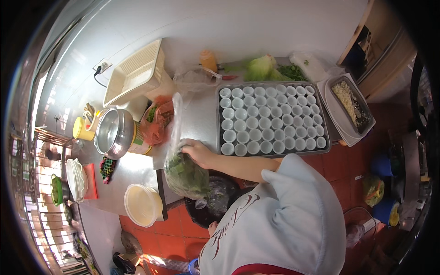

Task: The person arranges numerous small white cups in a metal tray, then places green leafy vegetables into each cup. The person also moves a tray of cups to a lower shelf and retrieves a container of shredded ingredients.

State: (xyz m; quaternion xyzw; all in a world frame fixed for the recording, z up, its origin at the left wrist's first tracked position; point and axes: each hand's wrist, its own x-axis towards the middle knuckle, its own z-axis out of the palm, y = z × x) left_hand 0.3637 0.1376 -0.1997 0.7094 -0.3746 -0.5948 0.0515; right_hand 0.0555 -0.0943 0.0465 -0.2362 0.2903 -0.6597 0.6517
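My right hand [196,153] grips the gathered neck of a clear plastic bag [187,175] full of green leaves. The bag's twisted top stands up above the hand, and its full part hangs beside the steel table's edge. Below and right of it is a black bin liner [215,194] with clear plastic on it. At the liner's lower edge, beside my shirt, shows a bit of what seems to be my left hand [212,227]; the rest is hidden. Rows of small white cups [264,123] fill a metal tray [217,120] behind my right forearm.
On the steel table [199,120] are a red plastic bag [158,122], a steel pot [115,132], a cream plastic tub [142,205] and a cream basket [134,75]. Lettuce [260,68] and an orange-yellow bottle [208,61] stand by the wall. A pan of chopped white food [346,99] lies right.
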